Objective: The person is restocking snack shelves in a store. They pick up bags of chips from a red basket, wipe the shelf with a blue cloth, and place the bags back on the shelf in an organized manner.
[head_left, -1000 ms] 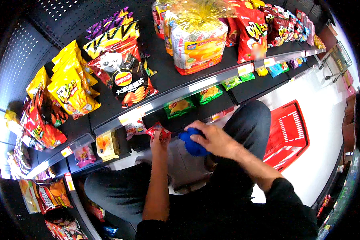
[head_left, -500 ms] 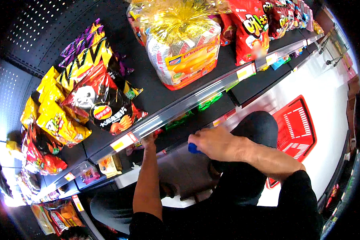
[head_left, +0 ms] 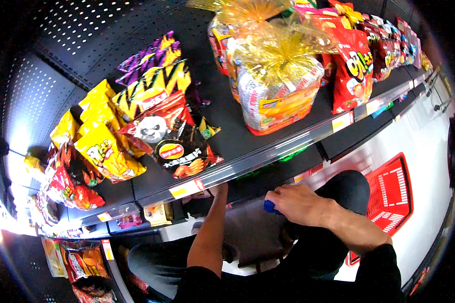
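My left hand (head_left: 219,190) reaches under the front rail of the upper shelf (head_left: 242,174), into the lower shelf. Its fingers are hidden by the rail, so whether it holds anything does not show. My right hand (head_left: 301,203) is closed around a small blue thing (head_left: 272,206), perhaps a cloth, in front of the lower shelf. Above my left hand, on the upper shelf, lies a black and red chip bag with a panda (head_left: 179,151). A bit of green packaging (head_left: 291,154) shows on the lower shelf.
Yellow snack bags (head_left: 108,156) stand at the left. A clear-wrapped snack bundle (head_left: 283,103) and a red snack bag (head_left: 353,73) stand farther right. A red shopping basket (head_left: 408,189) is on the white floor beside my right knee (head_left: 346,189).
The whole view has shifted, so the shelves and bags appear farther right and lower. My left hand is now more hidden behind the rail. My right hand keeps its grip on the blue thing.
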The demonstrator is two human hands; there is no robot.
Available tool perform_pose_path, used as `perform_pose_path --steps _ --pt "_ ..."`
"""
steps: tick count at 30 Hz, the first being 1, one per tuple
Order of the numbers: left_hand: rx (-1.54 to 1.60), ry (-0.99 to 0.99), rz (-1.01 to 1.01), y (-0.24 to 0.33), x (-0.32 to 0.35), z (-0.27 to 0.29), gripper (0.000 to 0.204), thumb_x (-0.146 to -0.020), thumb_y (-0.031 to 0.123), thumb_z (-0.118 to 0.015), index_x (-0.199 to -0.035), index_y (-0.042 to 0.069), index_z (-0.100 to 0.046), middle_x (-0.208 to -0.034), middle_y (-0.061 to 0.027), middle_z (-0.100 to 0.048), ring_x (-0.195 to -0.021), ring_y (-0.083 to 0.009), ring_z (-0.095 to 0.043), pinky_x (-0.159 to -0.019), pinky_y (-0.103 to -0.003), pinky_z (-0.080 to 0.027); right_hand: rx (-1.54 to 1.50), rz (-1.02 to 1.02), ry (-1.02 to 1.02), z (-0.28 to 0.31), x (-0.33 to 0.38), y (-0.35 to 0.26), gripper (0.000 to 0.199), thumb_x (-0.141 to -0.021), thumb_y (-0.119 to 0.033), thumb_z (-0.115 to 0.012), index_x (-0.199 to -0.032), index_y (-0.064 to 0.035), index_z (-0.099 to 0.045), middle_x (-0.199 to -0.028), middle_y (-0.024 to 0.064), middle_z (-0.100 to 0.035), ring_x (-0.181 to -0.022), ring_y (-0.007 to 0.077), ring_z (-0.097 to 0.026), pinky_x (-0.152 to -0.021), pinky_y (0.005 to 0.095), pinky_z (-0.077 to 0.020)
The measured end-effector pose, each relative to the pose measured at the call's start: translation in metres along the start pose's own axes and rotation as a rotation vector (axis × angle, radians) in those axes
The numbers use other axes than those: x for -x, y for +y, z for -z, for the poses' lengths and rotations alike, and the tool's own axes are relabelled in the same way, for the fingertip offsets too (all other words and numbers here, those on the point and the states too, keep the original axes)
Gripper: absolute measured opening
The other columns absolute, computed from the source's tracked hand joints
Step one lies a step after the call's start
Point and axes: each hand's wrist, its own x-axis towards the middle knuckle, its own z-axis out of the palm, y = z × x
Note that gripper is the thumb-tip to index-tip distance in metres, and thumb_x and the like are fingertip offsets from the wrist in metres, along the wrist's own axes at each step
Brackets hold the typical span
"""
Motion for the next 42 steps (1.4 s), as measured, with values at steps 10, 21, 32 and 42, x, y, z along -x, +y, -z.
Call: perform_pose_path --steps 10,21,32,42 --pt "0.135 0.05 0.094 0.017 0.042 0.01 0.034 -0.091 0.023 -0.065 -0.115 0.0 -0.061 -0.111 -0.0152 -0.065 -0.101 -0.0257 -0.061 -0.088 -0.041 -0.046 0.028 -0.059 -0.011 0.001 -0.009 -0.016 0.023 -0.089 -0.017 -0.06 -0.105 -0.0027 -0.051 -0.081 0.0197 -0.067 -0.078 0.0411 -0.066 -0.068 0.0524 -0.0507" --pt "1.071 -0.788 0.849 0.175 0.089 0.04 0.077 -0.093 0.07 -0.038 -0.131 0.006 -0.056 -0.119 -0.0106 -0.064 -0.104 -0.0199 -0.062 -0.086 -0.032 -0.049 -0.059 -0.107 0.138 -0.007 -0.014 -0.019 0.027 -0.093 -0.028 -0.06 -0.111 -0.0089 -0.052 -0.092 0.0184 -0.068 -0.088 0.0406 -0.065 -0.074 0.0492 -0.0513" --pt "1.153 -0.504 0.61 0.213 0.106 0.097 0.036 -0.083 0.02 -0.079 -0.112 0.003 -0.066 -0.099 -0.0059 -0.07 -0.085 -0.0135 -0.067 -0.079 -0.03 -0.056 -0.333 -0.163 0.37 -0.013 -0.016 -0.008 0.042 -0.082 -0.035 -0.077 -0.099 -0.0016 -0.057 -0.085 0.0124 -0.062 -0.08 0.0251 -0.062 -0.074 0.0367 -0.0487" --pt "0.954 -0.183 0.337 0.214 0.1 0.124 0.045 -0.086 0.02 -0.076 -0.123 0.003 -0.059 -0.105 -0.0081 -0.066 -0.09 -0.0154 -0.064 -0.079 -0.03 -0.054 -0.93 -0.101 0.481 -0.031 -0.011 -0.036 0.021 -0.087 -0.017 -0.075 -0.092 -0.0081 -0.057 -0.079 -0.0046 -0.054 -0.074 0.0046 -0.05 -0.066 0.0216 -0.0418"
